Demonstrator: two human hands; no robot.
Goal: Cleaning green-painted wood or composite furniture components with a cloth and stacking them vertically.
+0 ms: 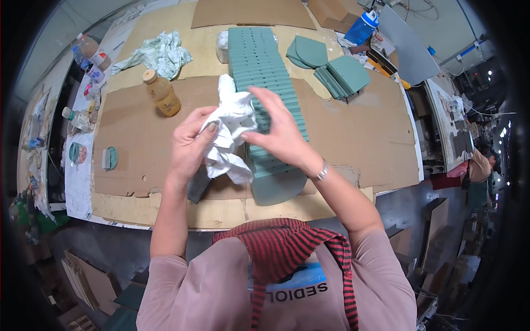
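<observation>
Crumpled white cloth rag (231, 132) gripped between both hands above the near half of the table (353, 138). Left hand (190, 144) clenched around the rag's left side, fingers (211, 128) curled into the folds; right hand (279, 132) pinching the rag's right side, fingers spread over it. Directly beneath, a long row of stacked green flat pieces (259, 71) running away across brown cardboard sheeting (138, 132). Amber plastic bottle (162, 92) standing upright left of the row, well apart from the hands.
</observation>
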